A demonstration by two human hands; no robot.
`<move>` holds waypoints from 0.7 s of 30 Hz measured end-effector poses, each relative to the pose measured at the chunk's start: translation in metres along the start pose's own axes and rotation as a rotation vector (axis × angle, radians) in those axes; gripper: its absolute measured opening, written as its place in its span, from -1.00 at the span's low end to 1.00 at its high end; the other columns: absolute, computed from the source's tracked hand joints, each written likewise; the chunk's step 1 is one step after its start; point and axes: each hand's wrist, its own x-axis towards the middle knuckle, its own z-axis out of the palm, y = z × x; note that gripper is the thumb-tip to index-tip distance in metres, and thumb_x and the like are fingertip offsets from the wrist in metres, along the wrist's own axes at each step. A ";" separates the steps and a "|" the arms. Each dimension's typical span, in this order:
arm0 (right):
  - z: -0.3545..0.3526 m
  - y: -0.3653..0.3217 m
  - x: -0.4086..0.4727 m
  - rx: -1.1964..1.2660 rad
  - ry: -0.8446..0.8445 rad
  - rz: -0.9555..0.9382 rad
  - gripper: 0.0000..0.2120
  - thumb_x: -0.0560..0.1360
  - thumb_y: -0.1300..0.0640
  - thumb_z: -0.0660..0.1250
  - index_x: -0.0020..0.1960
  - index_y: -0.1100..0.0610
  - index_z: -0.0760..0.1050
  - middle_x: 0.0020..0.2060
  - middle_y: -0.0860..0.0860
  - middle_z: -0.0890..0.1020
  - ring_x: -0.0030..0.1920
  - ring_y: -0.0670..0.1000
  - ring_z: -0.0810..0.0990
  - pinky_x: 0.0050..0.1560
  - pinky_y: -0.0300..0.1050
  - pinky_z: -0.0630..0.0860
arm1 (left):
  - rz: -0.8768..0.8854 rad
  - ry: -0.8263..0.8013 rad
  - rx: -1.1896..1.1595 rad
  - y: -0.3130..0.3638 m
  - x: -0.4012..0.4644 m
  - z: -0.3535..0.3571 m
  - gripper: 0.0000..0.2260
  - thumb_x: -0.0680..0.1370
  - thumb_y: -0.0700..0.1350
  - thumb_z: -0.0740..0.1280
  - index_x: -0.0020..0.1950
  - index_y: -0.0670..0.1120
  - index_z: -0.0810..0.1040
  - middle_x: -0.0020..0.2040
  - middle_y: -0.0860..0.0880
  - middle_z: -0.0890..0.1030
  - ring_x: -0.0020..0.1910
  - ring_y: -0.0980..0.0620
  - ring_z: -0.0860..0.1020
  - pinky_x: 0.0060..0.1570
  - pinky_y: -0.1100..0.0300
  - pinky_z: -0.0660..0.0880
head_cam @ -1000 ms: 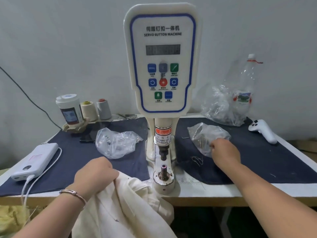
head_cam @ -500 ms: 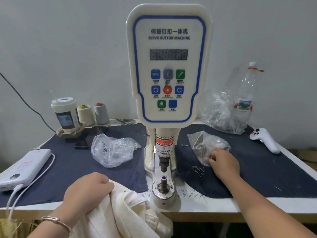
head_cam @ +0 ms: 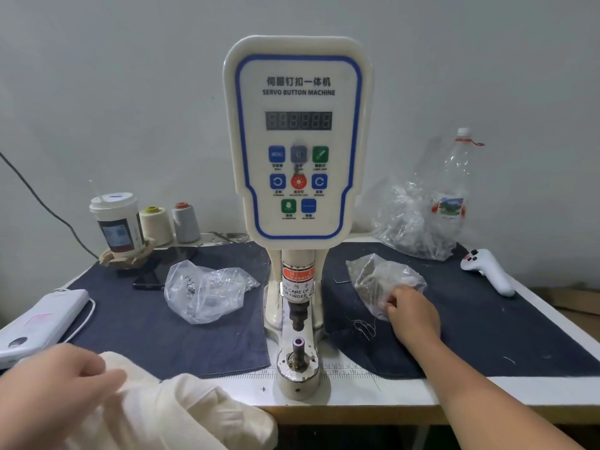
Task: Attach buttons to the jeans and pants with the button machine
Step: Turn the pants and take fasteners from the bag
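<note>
The left hand (head_cam: 61, 381) forms a clenched grip on the cream pants (head_cam: 168, 414), fingers curled into the fabric at the near edge of the tabletop (head_cam: 373, 393); the pants hang over that edge, below and right of this grip. Just right of the fabric stands the lower die (head_cam: 298, 352) of the button machine (head_cam: 298, 151), bare, with the upper punch (head_cam: 298, 315) directly above it and apart from it. Right of the machine, the right hand (head_cam: 414, 315) rests on dark denim cloth (head_cam: 487, 326), fingers curled at the near end of a clear button bag (head_cam: 380, 280); whether this grip pinches a button cannot be told. Left of the machine, beyond the left grip, lies a second clear bag (head_cam: 204, 290). Farther back stand a cup (head_cam: 117, 222), two thread cones (head_cam: 168, 222) and a plastic bottle (head_cam: 454, 190).
</note>
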 end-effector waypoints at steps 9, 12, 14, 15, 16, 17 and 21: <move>0.000 0.001 0.000 0.078 0.008 -0.003 -0.85 0.57 0.11 0.28 -0.18 0.00 0.42 -0.18 0.01 0.59 -0.25 0.03 0.41 -0.24 -0.13 0.29 | 0.263 -0.034 -0.030 0.089 -0.017 0.013 -0.74 0.38 0.07 0.29 -0.39 -0.04 0.33 -0.51 0.06 0.30 -0.48 0.06 0.25 -0.41 0.16 0.23; -0.003 0.001 -0.003 0.124 0.053 -0.052 -0.85 0.57 0.15 0.28 -0.18 0.03 0.43 -0.22 0.02 0.60 -0.25 0.04 0.42 -0.27 -0.11 0.28 | 0.251 -0.051 0.033 0.108 -0.009 0.043 -0.75 0.40 -0.02 0.29 -0.38 -0.06 0.29 -0.49 0.04 0.32 -0.44 0.06 0.23 -0.40 0.13 0.18; -0.006 0.004 -0.006 0.146 0.142 -0.084 -0.82 0.56 0.15 0.30 -0.22 0.08 0.44 -0.29 0.02 0.60 -0.27 0.09 0.47 -0.31 -0.09 0.28 | 0.238 -0.111 0.085 0.110 0.000 0.060 -0.72 0.41 -0.05 0.30 -0.39 -0.08 0.25 -0.45 0.02 0.31 -0.40 0.05 0.24 -0.37 0.13 0.18; -0.007 0.006 -0.008 0.157 0.186 -0.096 -0.82 0.56 0.14 0.31 -0.22 0.11 0.48 -0.30 0.03 0.61 -0.26 0.12 0.51 -0.31 -0.08 0.30 | 0.231 -0.144 0.100 0.110 0.004 0.065 -0.71 0.41 -0.05 0.29 -0.38 -0.08 0.22 -0.43 0.01 0.29 -0.39 0.04 0.22 -0.36 0.12 0.16; -0.008 0.007 -0.011 0.166 0.214 -0.106 -0.84 0.55 0.14 0.33 -0.20 0.12 0.52 -0.31 0.04 0.62 -0.26 0.13 0.54 -0.31 -0.07 0.33 | 0.220 -0.175 0.098 0.109 0.008 0.068 -0.71 0.40 -0.05 0.29 -0.38 -0.08 0.20 -0.43 0.01 0.26 -0.39 0.05 0.19 -0.36 0.13 0.15; -0.009 0.007 -0.013 0.178 0.224 -0.113 -0.86 0.54 0.15 0.35 -0.20 0.12 0.55 -0.31 0.04 0.64 -0.25 0.13 0.56 -0.31 -0.07 0.36 | 0.210 -0.205 0.081 0.108 0.011 0.070 -0.71 0.38 -0.05 0.28 -0.39 -0.07 0.18 -0.43 0.02 0.24 -0.40 0.06 0.18 -0.36 0.13 0.13; -0.013 0.001 -0.023 0.333 0.235 -0.110 -0.92 0.46 0.24 0.43 -0.21 0.14 0.61 -0.29 0.02 0.66 -0.27 0.05 0.55 -0.28 -0.13 0.36 | 0.182 -0.243 -0.006 0.102 0.014 0.070 -0.73 0.36 -0.04 0.27 -0.41 -0.05 0.20 -0.46 0.06 0.25 -0.44 0.08 0.17 -0.36 0.14 0.15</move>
